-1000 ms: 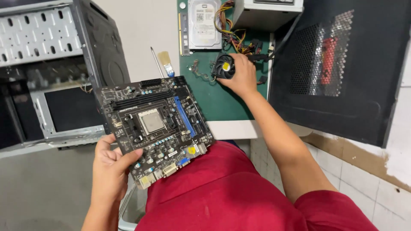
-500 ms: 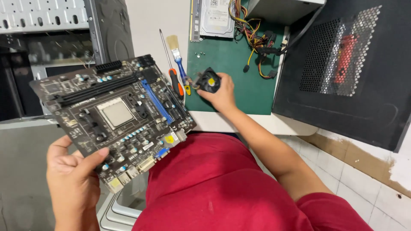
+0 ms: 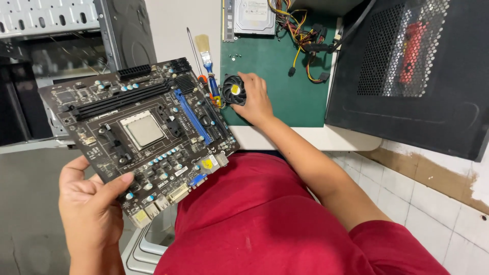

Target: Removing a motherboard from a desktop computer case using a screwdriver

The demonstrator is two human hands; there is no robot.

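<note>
A computer repair workshop: open computer case (image 3: 76, 46), green mat (image 3: 285, 86) with loose cables (image 3: 305, 35) (hard drive (image 3: 253, 15) too), brush (image 3: 205, 51).

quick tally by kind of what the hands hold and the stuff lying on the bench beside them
Dark square motherboard, held by left hand: 1
Small round black cooler fan, under right hand: 1
Blue-handled paintbrush: 1
Thin metal screwdriver: 1
Silver hard drive: 1
Green work mat: 1
Total: 6

A single head-worn camera looks steeply down from close range, over the wearer's lap toward the counter (image 3: 305, 137) ahead.
</note>
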